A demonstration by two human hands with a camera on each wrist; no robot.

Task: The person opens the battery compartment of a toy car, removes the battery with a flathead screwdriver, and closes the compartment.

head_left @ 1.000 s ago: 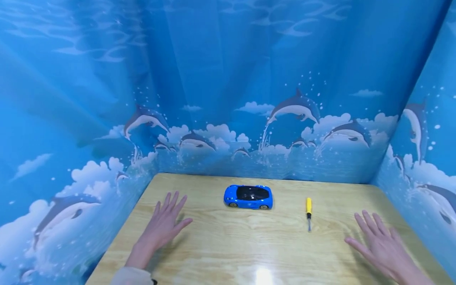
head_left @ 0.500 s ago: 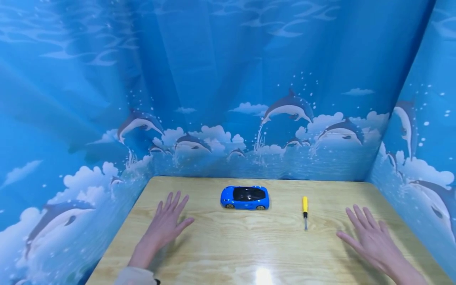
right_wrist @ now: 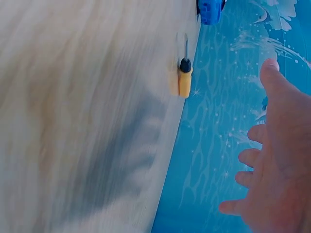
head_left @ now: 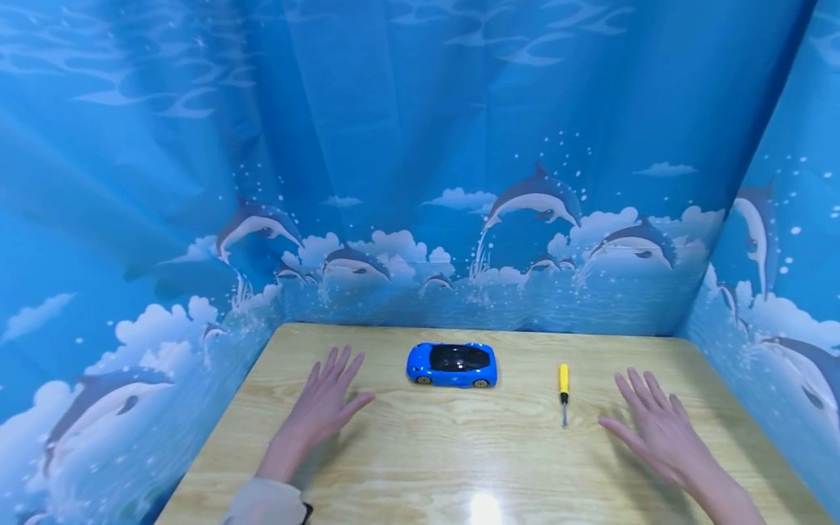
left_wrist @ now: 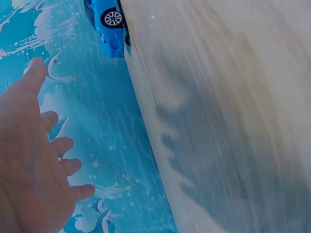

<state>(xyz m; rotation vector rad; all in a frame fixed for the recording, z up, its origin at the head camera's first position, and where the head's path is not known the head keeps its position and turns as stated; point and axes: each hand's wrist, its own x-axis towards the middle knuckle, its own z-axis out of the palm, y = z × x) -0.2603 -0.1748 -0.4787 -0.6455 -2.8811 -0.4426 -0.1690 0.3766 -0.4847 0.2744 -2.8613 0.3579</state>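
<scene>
In the head view the left hand (head_left: 324,405) is hovering over the wooden table (head_left: 426,452) at nine o'clock, its fingers stretching out nearly straight, the thumb standing away from them, and holding nothing. The right hand (head_left: 659,434) is hovering at three o'clock, fingers likewise extending and spreading, gripping nothing. A blue toy car (head_left: 453,364) with a black top is sitting on its wheels near twelve o'clock, well apart from both hands; its far side is staying out of sight. A yellow-handled screwdriver (head_left: 564,380) is lying at ten o'clock from the right hand, its shaft pointing toward six — the tip is looking too small to make out. The bottom edge is cutting off both forearms, the table's near side and the pale left sleeve (head_left: 262,502), where only a bit of something dark (head_left: 307,512) is showing at the cuff. In the left wrist view the top edge is cropping the car at eleven o'clock; in the right wrist view it is leaving just one end visible at one o'clock. Both palms are running off the sides there — the fingers appearing foreshortened. Behind, a dolphin-printed curtain (head_left: 446,146) is extending beyond the frame.
</scene>
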